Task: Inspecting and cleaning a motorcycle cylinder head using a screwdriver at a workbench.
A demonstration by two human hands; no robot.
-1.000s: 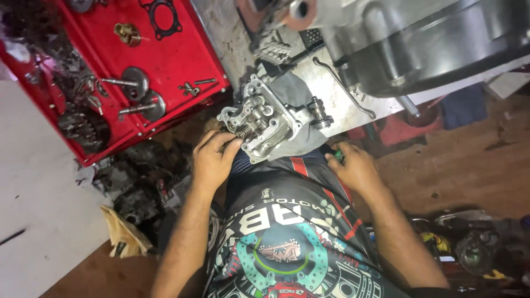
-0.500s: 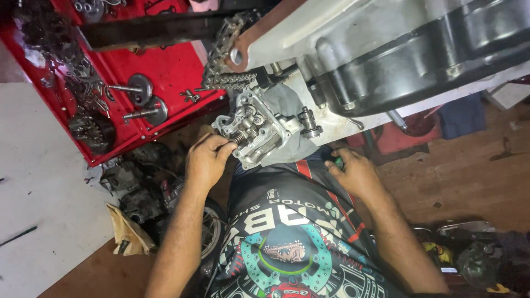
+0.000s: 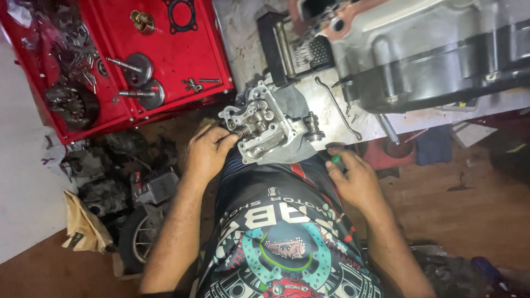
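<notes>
Cylinder head at bench edge, left hand touching

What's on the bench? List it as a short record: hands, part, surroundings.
left hand: fingertips on a spring at the cylinder head
right hand: holds a green-tipped tool
cylinder head: on a grey cloth at the bench edge
engine case: behind, right
red tray: left, holds valves and bolts
</notes>
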